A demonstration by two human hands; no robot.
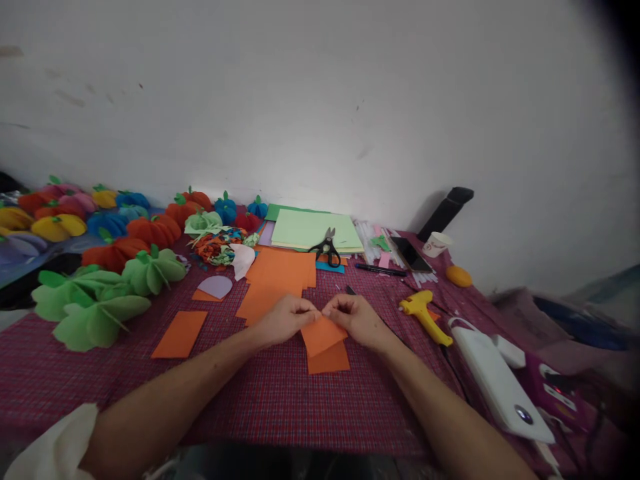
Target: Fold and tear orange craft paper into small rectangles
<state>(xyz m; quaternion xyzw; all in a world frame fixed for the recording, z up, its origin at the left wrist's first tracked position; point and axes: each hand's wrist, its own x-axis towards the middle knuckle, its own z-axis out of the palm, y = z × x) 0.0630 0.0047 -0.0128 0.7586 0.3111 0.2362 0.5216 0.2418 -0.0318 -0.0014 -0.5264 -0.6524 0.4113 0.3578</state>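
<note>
My left hand (287, 319) and my right hand (357, 320) meet near the middle of the table, each pinching the far edge of one orange sheet of paper (320, 337). The sheet hangs tilted toward me between them. Under it, another orange piece (330, 360) lies on the cloth. Beyond my left hand spreads a stack of larger orange sheets (280, 273). A single orange rectangle (180, 335) rests to the left of my left forearm. Black-handled scissors (326, 248) lie at the back, on the edge of the pale green sheets (315, 228).
Several paper pumpkins (150, 230) in many colours crowd the left side. A scrap heap (223, 247) and a lilac paper piece (215, 287) sit nearer. To the right are a yellow glue gun (426, 317), glue sticks (370, 243), a phone (410, 253), a cup (437, 244) and a white power bank (500, 380).
</note>
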